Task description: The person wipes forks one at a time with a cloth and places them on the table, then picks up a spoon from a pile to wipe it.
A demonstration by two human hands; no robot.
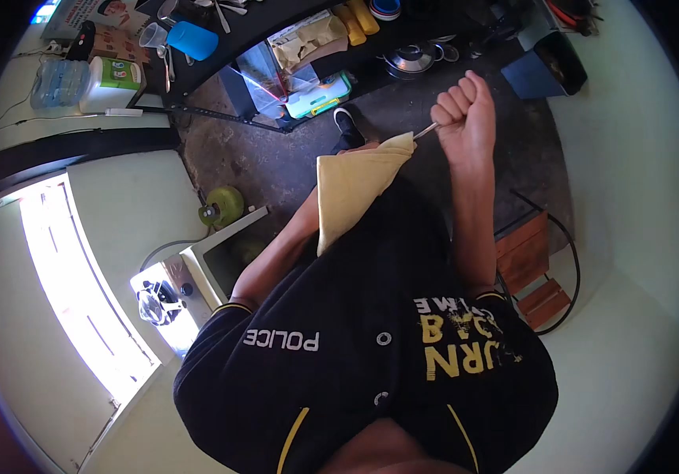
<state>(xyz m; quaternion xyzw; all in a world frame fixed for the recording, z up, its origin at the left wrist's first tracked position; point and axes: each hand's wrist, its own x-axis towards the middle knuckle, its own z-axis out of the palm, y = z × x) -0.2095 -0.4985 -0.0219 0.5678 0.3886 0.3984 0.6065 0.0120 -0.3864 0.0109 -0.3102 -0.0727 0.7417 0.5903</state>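
A yellow cloth [355, 186] hangs in front of my body, draped over my left hand [365, 148]. Only a little of that hand shows behind the cloth's upper edge; it grips the cloth, its fingers mostly covered. From the cloth's bunched tip sticks out a thin metal utensil [426, 130], perhaps a spoon or fork, its far end hidden inside the folds. My right hand [466, 114] is closed in a fist around the utensil's other end, up and to the right of the cloth.
Ahead stands a dark shelf table with a blue cup [192, 39], loose cutlery, and a plastic box [320, 96] lower down. To the left are a green gas cylinder [225, 207] and a stove [169, 296]. A blue bin [537, 73] and wooden chair [525, 253] stand right.
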